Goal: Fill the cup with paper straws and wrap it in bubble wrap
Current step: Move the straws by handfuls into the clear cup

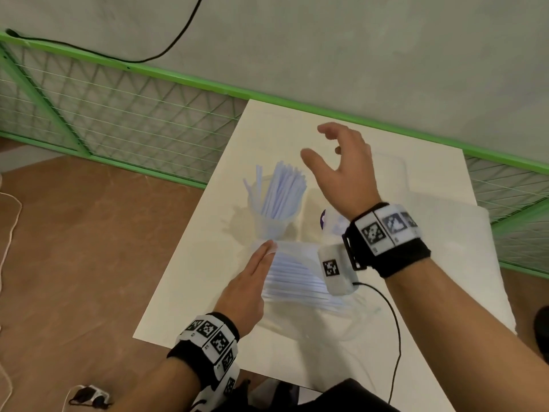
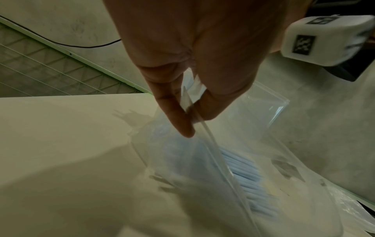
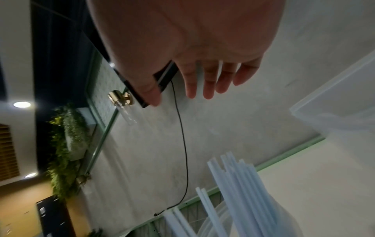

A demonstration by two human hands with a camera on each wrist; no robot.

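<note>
Overhead, from the head camera, my right hand (image 1: 341,171) hangs above the white table (image 1: 190,292) with fingers spread and nothing in it, just past the cup (image 1: 274,217). That clear cup stands upright and is packed with pale blue paper straws (image 1: 285,193) that fan out above its rim. Nearer me, my left hand (image 1: 248,288) pinches the edge of a clear plastic bag (image 1: 300,281) that lies flat and has more straws inside. Black bands with square black-and-white marker tiles (image 1: 380,230) sit on both wrists; they carry no readable words. A green wire fence (image 1: 118,120) runs behind the table, and a black cable (image 1: 392,328) trails off my right wrist.

From the left wrist, my thumb and forefinger (image 2: 178,118) grip the bag's (image 2: 202,160) sealed strip, and blue straw ends (image 2: 245,174) show through the film.

From the right wrist, my open fingers (image 3: 209,83) touch nothing, the straw tips (image 3: 241,184) rise below them, and a grey wall (image 3: 233,120) with a thin black cord (image 3: 183,144) fills the background.
</note>
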